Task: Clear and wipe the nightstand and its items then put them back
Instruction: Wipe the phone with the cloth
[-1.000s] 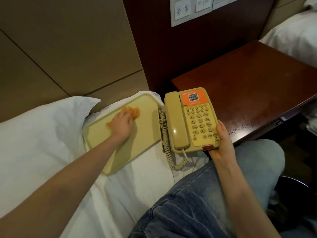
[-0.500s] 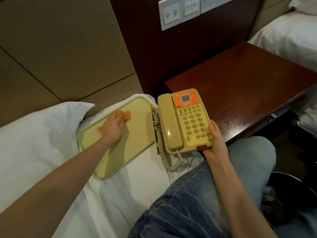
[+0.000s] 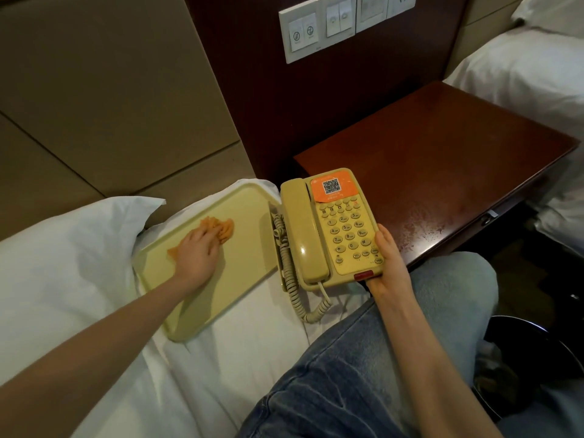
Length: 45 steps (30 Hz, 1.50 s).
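A pale yellow tray (image 3: 252,248) lies on the white bed at the left. My left hand (image 3: 196,257) presses an orange cloth (image 3: 222,229) flat onto the tray's middle; the cloth bunches out past my fingertips. A beige telephone (image 3: 319,229) with an orange QR sticker sits between the tray and the dark wooden nightstand (image 3: 442,165), its handset on the cradle. My right hand (image 3: 390,270) grips the telephone's near right corner, thumb on top beside the keypad. The coiled cord (image 3: 289,279) hangs down onto the sheet.
A white pillow (image 3: 63,263) lies left of the tray. My jeans-clad knee (image 3: 410,358) is below the telephone. A wall switch panel (image 3: 331,23) hangs above the nightstand, and a second white bed (image 3: 531,77) stands at the right. A dark round bin (image 3: 537,358) sits on the floor.
My left hand has slid the cloth a little along the tray toward me. My right hand keeps its grip on the telephone, which stays in place. The view has shifted slightly.
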{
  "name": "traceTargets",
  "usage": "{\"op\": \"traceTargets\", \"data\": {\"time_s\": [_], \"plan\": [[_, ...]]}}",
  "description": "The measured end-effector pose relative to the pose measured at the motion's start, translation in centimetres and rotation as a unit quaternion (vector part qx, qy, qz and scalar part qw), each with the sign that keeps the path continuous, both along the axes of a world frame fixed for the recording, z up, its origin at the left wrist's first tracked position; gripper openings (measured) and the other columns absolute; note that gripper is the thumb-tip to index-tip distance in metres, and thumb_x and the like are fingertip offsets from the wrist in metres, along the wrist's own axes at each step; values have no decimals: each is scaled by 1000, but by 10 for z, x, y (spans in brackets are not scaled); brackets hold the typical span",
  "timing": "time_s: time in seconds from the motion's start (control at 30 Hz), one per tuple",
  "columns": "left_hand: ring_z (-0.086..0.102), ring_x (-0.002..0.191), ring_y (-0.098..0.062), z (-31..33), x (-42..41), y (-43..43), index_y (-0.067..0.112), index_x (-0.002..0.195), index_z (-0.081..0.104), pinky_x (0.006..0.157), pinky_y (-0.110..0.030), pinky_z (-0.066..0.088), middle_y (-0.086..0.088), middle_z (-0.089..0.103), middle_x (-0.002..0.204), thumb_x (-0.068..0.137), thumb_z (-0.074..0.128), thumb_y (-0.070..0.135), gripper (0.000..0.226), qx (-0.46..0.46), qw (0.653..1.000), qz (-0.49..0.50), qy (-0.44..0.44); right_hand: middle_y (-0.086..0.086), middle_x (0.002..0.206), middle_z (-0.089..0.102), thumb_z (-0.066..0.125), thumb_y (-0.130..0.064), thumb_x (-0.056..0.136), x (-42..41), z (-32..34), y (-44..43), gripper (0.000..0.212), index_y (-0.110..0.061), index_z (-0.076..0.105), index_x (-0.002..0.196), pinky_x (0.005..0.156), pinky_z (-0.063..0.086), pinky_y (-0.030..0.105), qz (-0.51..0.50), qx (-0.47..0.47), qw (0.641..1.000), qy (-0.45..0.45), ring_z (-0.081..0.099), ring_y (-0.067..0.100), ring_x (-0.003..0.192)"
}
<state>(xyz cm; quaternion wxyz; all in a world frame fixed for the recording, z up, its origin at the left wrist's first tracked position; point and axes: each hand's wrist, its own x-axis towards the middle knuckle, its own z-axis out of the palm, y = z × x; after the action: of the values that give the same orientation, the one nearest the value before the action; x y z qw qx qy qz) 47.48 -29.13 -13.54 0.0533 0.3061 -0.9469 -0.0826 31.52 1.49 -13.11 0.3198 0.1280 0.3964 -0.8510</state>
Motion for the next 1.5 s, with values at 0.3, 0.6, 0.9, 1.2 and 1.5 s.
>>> {"op": "traceTargets", "data": {"time_s": [0.3,0.6,0.9,1.2,1.5], "plan": [[43,126,-23,16,46,12,27,133,50,105,-41,33,-2,41,144,92,29,47,50,48,964,-247,-87,8,112,64,50,-17,92,0,1,1,26,-19,53,118,79,52,43,3,5,1000,6,63,26,98],[47,103,-37,16,18,26,7,115,57,88,-43,38,-16,55,116,96,42,14,26,25,999,34,7,12,124,60,49,-16,93,5,3,1,33,-17,50,126,88,50,48,-25,1,1000,-9,60,30,108],[57,64,-32,79,-2,58,0,64,68,63,-29,50,-21,68,70,84,43,63,70,387,901,131,145,9,125,61,55,-27,78,7,22,-14,60,-16,45,136,87,52,47,-27,-97,995,8,63,25,106],[62,48,-15,95,14,44,16,66,67,55,-23,51,-3,64,54,78,52,56,44,649,687,217,243,14,127,58,53,-24,85,22,37,-91,50,-14,46,134,91,48,48,124,-68,990,21,57,32,114],[67,84,-30,79,62,15,11,94,69,83,-39,51,-18,70,94,82,61,43,36,583,693,334,260,10,109,67,57,-17,91,35,35,-161,31,-18,56,121,76,56,36,267,72,960,48,66,25,98]]}}
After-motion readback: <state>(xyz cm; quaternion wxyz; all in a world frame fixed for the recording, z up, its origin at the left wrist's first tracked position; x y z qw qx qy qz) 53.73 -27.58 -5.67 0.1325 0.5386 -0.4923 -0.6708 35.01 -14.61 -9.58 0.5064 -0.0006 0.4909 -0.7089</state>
